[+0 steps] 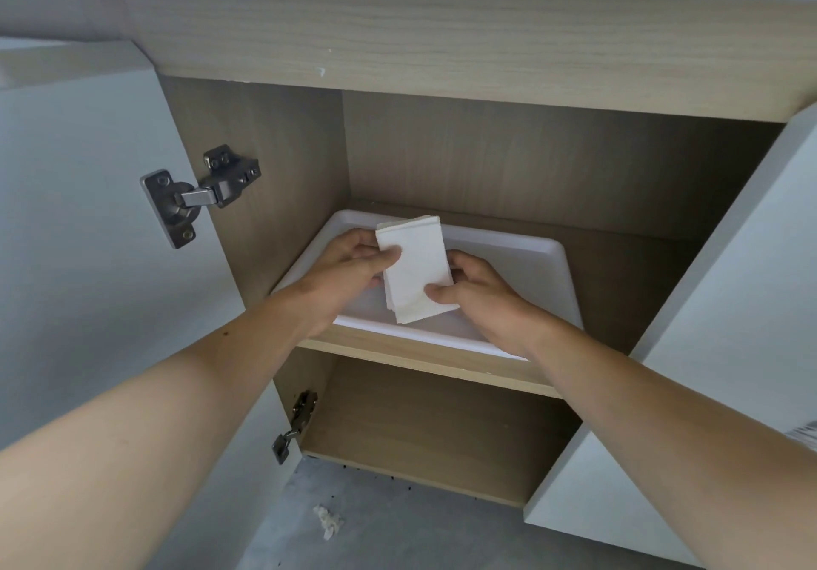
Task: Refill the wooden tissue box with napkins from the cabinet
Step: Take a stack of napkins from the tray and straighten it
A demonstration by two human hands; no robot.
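Observation:
A stack of white folded napkins [413, 266] is held tilted above a white tray [526, 260] on the cabinet's upper shelf. My left hand [349, 266] grips the stack's left edge, thumb on top. My right hand [479, 288] grips its lower right edge, thumb pressing the front. Both arms reach into the open wooden cabinet [486, 162]. The wooden tissue box is not in view.
Both white cabinet doors stand open, left door [84, 215] and right door [725, 339], with metal hinges [199, 198] on the left. The lower shelf compartment [433, 428] holds nothing visible. A crumpled bit of paper [328, 521] lies on the grey floor.

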